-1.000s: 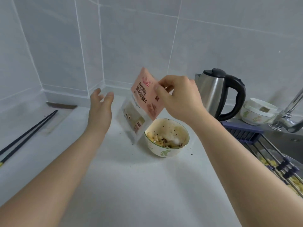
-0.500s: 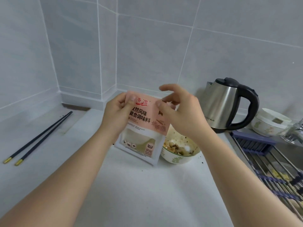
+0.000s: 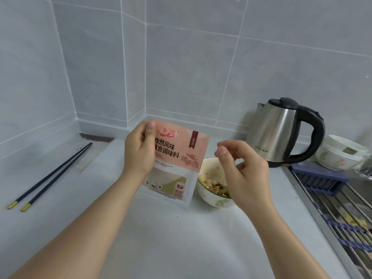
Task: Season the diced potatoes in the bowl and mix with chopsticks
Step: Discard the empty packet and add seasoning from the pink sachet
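The left hand (image 3: 138, 152) pinches the upper left edge of a pink seasoning packet (image 3: 177, 162), thumb on the printed front and fingers (image 3: 131, 137) curled behind it, holding the packet upright above the worktop (image 3: 161, 238). The right hand (image 3: 245, 172) hangs just beside the packet's right edge, apart from it, its fingers (image 3: 221, 151) loosely curled and holding nothing. Below that hand stands the bowl (image 3: 213, 200), white with green leaf marks, on the worktop; diced potatoes (image 3: 209, 183) speckled with dark seasoning lie inside. The packet's lower right corner is just in front of the bowl's left rim. Two dark chopsticks (image 3: 52, 174) with gold tips lie side by side on the worktop, well to the left. A steel kettle (image 3: 281, 135) with a black handle stands behind the bowl to the right.
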Motion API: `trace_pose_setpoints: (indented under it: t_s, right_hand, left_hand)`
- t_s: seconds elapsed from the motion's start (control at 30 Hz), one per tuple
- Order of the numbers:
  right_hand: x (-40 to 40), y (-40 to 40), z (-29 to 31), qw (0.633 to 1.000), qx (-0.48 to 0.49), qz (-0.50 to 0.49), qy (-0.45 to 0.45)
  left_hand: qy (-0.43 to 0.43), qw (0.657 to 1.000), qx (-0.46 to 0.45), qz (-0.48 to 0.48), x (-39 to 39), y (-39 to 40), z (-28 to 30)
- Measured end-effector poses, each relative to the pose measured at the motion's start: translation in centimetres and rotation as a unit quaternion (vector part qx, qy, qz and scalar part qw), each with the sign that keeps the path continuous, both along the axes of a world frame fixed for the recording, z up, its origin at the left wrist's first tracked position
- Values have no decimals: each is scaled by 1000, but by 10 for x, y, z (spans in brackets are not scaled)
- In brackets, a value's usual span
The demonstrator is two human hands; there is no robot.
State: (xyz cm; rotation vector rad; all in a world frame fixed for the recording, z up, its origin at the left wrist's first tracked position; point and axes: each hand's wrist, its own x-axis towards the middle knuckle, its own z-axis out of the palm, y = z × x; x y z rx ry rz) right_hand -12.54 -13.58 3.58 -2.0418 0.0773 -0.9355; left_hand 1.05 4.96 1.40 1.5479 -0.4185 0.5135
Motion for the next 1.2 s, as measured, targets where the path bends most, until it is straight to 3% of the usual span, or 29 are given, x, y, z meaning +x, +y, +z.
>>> trace_pose_setpoints:
  t_s: [0.17, 0.47, 0.83, 1.2]
  right_hand:
    - [0, 3, -1, 1000, -29, 3, 6]
    - [-8, 10, 8, 999, 8, 31, -23]
    - [-8, 1, 15, 996, 74, 35, -38]
    - [-10, -4, 17, 993, 104, 53, 5]
  left_hand:
    - [-75, 996, -10, 51, -7, -4, 0]
    - [-124, 991, 39, 22, -27, -5, 24]
    - [1, 975, 22, -219, -38, -11, 35]
    - [106, 950, -40, -290, -37, -9, 35]
